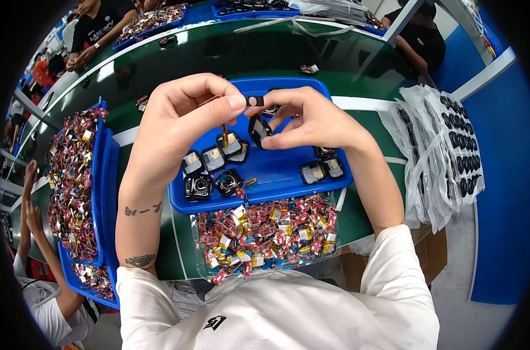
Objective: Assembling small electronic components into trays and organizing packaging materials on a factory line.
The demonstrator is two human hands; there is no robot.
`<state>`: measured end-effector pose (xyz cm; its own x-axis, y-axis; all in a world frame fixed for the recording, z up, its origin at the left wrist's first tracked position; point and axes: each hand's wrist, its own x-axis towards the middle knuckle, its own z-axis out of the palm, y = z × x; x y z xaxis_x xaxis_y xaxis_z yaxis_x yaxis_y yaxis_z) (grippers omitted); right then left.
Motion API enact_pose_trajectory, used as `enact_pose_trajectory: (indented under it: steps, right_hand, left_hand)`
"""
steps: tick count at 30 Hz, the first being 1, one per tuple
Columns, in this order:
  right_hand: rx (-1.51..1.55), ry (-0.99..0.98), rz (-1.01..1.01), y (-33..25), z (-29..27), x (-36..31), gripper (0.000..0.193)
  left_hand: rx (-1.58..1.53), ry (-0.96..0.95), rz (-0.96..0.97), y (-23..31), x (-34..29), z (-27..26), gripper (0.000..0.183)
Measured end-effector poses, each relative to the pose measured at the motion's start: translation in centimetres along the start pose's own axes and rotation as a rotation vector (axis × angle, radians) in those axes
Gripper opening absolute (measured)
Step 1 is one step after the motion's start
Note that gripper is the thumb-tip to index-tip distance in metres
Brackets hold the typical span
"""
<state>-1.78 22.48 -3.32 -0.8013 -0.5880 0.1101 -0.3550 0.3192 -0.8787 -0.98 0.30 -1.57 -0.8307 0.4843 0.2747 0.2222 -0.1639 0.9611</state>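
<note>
My left hand [189,114] is closed, thumb and finger pinching a small red circuit board [211,100], mostly covered by the fingers. A small black piece with a round spot [254,101] sticks out past the thumb tip; whether it belongs to the board I cannot tell. In my right hand [311,119] a black square watch case [258,132] is held tilted between thumb and fingers. Both hands are above a blue tray [276,189]. On it lie several similar cases, such as a grey-faced case [213,157] and a round-lensed case [198,187].
A pile of red circuit boards with wires [265,233] lies nearest my body. Long blue bins [104,192] heaped with similar boards stand left. Plastic sheets holding black parts [440,151] hang over the right edge. Co-workers sit left and across the green conveyor belt [241,55].
</note>
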Motion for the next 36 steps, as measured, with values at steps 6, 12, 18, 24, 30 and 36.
enact_pose_trajectory:
  steps: [6, 12, 18, 24, 30, 36]
  right_hand:
    - [0.519, 0.248, 0.026, 1.4, 0.6, 0.3, 0.043]
    - [0.471, 0.375, 0.047, 1.7, 0.9, 0.6, 0.024]
    - [0.329, 0.386, 0.078, 0.9, 1.2, 0.3, 0.015]
    - [0.416, 0.405, 0.001, -1.1, 2.7, -0.3, 0.029]
    - [0.448, 0.403, -0.063, -1.0, 3.4, -0.5, 0.026]
    - [0.473, 0.432, -0.063, -1.5, 3.7, -0.7, 0.024]
  left_hand:
    - [0.139, 0.118, 0.072, -0.1, 0.2, 0.8, 0.009]
    - [0.291, 0.169, 0.096, -0.2, 0.2, 1.3, 0.008]
    - [0.391, 0.218, 0.064, -0.9, 0.4, 1.4, 0.006]
    - [0.644, 0.208, 0.15, -1.4, 0.1, 2.0, 0.008]
    - [0.696, 0.304, 0.18, -1.6, 0.2, 2.5, 0.009]
    - [0.672, 0.344, 0.206, -1.7, 0.2, 2.7, 0.009]
